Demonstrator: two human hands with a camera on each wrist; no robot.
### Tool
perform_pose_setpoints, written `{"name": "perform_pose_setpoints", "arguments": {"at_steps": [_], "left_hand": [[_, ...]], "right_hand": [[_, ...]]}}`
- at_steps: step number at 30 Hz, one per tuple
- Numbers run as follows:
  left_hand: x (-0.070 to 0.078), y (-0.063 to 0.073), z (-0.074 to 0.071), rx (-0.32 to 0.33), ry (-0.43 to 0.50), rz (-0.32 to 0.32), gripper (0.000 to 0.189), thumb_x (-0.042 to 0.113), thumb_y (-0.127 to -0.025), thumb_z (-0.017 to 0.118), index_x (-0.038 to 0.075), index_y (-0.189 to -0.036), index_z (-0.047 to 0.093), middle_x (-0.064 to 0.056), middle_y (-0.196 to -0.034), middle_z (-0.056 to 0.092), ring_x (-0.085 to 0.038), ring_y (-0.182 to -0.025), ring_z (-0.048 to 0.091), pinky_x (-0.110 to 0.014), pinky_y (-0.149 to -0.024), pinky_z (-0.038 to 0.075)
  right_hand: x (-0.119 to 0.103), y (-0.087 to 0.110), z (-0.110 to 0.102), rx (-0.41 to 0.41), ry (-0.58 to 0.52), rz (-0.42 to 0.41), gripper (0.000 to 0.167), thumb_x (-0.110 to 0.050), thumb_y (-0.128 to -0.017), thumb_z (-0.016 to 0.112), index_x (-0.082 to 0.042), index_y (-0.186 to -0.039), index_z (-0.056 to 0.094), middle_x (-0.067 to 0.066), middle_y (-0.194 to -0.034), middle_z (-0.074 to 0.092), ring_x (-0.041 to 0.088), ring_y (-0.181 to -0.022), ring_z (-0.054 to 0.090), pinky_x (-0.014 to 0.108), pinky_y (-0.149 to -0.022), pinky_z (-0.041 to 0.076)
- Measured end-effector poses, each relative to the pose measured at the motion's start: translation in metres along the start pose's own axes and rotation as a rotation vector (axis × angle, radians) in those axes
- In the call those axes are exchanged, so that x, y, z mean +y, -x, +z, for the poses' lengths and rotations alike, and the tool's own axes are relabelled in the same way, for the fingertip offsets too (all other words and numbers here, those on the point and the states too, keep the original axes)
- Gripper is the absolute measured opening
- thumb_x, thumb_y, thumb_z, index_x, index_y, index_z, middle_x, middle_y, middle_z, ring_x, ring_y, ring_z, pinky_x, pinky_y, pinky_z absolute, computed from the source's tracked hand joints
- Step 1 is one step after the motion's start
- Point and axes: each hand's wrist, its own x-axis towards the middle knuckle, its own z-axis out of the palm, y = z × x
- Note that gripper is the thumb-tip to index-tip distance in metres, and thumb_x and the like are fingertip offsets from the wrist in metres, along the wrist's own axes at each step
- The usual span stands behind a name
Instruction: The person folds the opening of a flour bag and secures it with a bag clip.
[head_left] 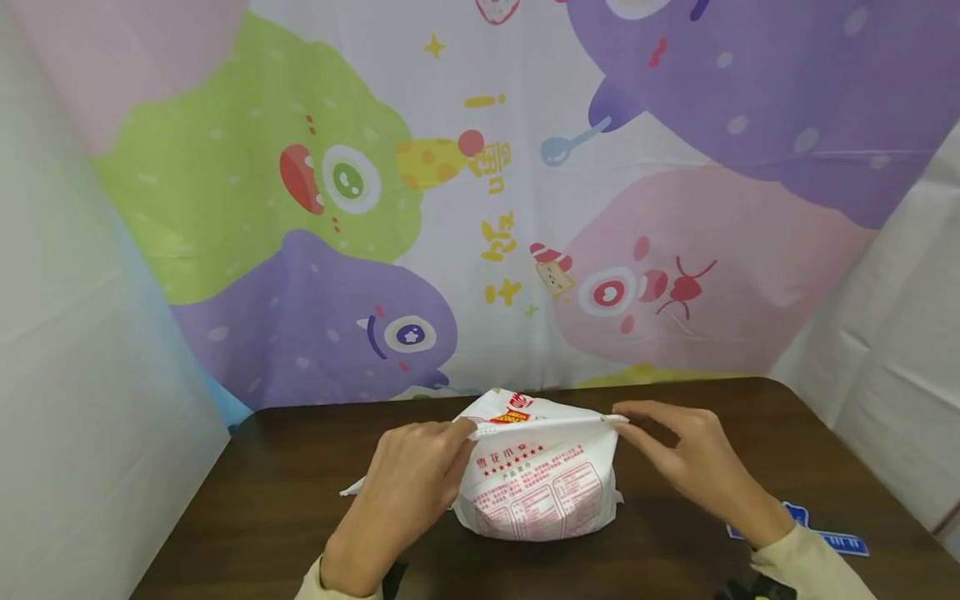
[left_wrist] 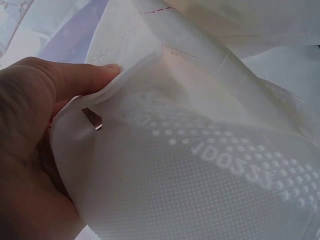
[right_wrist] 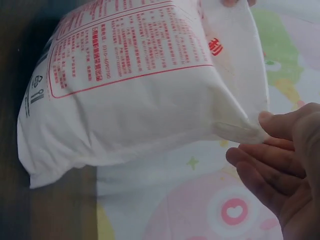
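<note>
A white flour bag with red print stands on the brown table, its top edge stretched between my hands. My left hand pinches the left corner of that edge between thumb and fingers. In the left wrist view, a small hole and embossed dots show in the bag's white material, near my left hand. Thumb and fingertips of my right hand pinch the right corner. The right wrist view shows the bag bulging below, with that corner held in my right hand. What is inside is hidden.
Blue flat pieces lie on the table by my right wrist, partly covered by it. A white scrap or bag end shows left of my left hand. Behind the table hangs a cartoon-printed cloth.
</note>
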Motion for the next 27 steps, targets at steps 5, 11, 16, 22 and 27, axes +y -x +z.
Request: {"name": "perform_pose_setpoints", "arguments": {"at_steps": [5,11,16,22,27], "left_hand": [[-0.001,0.000,0.000,-0.015,0.000,-0.001,0.020,0.005,-0.079,0.077,0.015,-0.077,0.060,0.011,-0.054,0.044,-0.005,-0.047,0.035,-0.023,-0.043,0.030],[-0.001,0.001,-0.001,-0.030,0.007,-0.006,0.019,0.006,-0.080,0.077,0.016,-0.079,0.061,0.011,-0.054,0.045,-0.005,-0.047,0.035,-0.022,-0.044,0.030],[-0.001,0.001,0.000,-0.029,0.015,-0.010,0.021,0.005,-0.080,0.077,0.016,-0.076,0.059,0.012,-0.053,0.041,-0.005,-0.047,0.033,-0.022,-0.043,0.028],[0.000,0.000,0.001,-0.024,0.013,-0.009,0.024,0.005,-0.080,0.076,0.017,-0.073,0.056,0.012,-0.053,0.038,-0.005,-0.047,0.031,-0.023,-0.042,0.026],[0.001,-0.001,0.000,-0.024,0.010,-0.015,0.028,0.005,-0.080,0.076,0.017,-0.070,0.053,0.012,-0.053,0.036,-0.005,-0.046,0.029,-0.023,-0.042,0.025]], "right_hand": [[-0.004,0.007,-0.013,0.006,0.048,-0.008,0.040,0.003,-0.072,0.084,-0.010,-0.109,0.074,-0.004,-0.100,0.074,0.012,-0.088,0.071,0.011,-0.082,0.048],[-0.004,0.016,-0.022,0.006,0.104,-0.021,0.039,0.003,-0.071,0.083,-0.008,-0.107,0.074,-0.002,-0.101,0.074,0.012,-0.091,0.070,0.009,-0.086,0.046],[-0.001,0.025,-0.031,-0.011,0.152,0.006,0.037,0.003,-0.073,0.082,-0.011,-0.107,0.075,-0.004,-0.099,0.074,0.009,-0.090,0.069,0.008,-0.085,0.045],[0.004,0.039,-0.045,-0.040,0.228,0.036,0.037,0.003,-0.070,0.083,-0.010,-0.103,0.075,-0.004,-0.097,0.074,0.011,-0.086,0.070,0.007,-0.081,0.046],[0.010,0.055,-0.058,-0.070,0.278,0.096,0.037,0.003,-0.069,0.084,-0.013,-0.102,0.075,-0.005,-0.095,0.074,0.010,-0.085,0.069,0.004,-0.080,0.044]]}}
